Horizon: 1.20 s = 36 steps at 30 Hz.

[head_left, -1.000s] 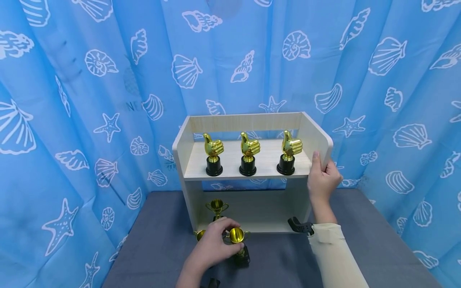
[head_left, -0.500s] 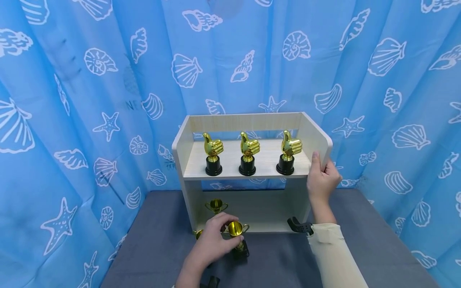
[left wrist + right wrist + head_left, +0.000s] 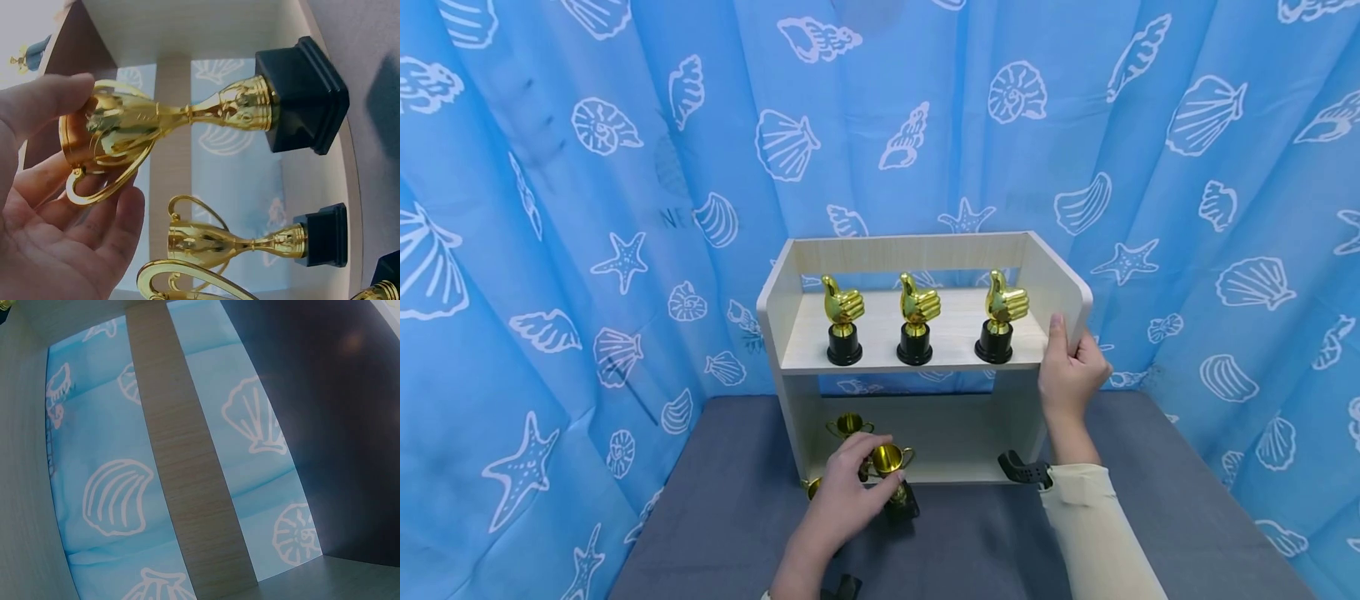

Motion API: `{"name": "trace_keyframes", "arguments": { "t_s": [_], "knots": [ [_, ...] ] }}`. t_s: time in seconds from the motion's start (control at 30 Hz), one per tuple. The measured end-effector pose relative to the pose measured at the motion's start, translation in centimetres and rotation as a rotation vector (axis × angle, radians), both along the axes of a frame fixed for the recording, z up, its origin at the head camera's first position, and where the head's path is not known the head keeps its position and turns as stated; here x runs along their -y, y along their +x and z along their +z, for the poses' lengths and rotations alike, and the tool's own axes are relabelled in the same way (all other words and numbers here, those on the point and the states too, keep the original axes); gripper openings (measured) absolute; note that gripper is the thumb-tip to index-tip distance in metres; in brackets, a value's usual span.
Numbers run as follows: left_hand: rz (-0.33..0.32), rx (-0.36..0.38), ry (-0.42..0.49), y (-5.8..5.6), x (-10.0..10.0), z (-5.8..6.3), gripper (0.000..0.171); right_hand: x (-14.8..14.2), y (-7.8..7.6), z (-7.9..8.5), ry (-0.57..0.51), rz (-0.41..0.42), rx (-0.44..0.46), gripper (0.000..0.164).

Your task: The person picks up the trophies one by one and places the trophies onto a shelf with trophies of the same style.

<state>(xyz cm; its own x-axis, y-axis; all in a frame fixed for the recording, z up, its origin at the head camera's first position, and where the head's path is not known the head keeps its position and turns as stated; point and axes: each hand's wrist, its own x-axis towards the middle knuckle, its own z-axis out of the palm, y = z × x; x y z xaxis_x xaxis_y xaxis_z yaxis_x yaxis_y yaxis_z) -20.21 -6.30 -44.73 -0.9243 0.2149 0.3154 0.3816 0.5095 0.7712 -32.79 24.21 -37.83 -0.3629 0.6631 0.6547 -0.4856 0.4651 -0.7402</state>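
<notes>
In the head view my left hand holds a gold trophy cup by its bowl, thumb on one side and fingers on the other. The left wrist view shows this cup's two handles and its square black base. The cup is at the front of the lower level of a pale wooden shelf. Behind it, inside on the left, stands a second trophy cup. A third cup is mostly hidden by my left hand. My right hand grips the front edge of the shelf's right side panel.
Three gold thumbs-up trophies on round black bases, left, middle and right, line the upper level. The shelf stands on a grey cloth surface. A blue seashell curtain hangs behind.
My left hand has carried the cup slightly forward, toward the shelf's lower level. My right hand stays on the side panel.
</notes>
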Motion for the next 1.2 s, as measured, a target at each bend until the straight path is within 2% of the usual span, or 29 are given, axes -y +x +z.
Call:
{"name": "trace_keyframes", "arguments": {
  "t_s": [0.23, 0.67, 1.2],
  "knots": [
    [0.025, -0.021, 0.01, -0.3, -0.2, 0.1, 0.043, 0.0, 0.1, -0.1, 0.005, -0.004, 0.014, 0.043],
    [0.055, -0.062, -0.039, -0.6, -0.9, 0.3, 0.045, -0.1, 0.0, -0.3, 0.005, 0.003, 0.013, 0.044],
    [0.004, -0.051, -0.039, -1.5, -1.3, 0.7, 0.044, 0.1, 0.2, 0.1, 0.004, 0.002, 0.006, 0.044]
  ]
}}
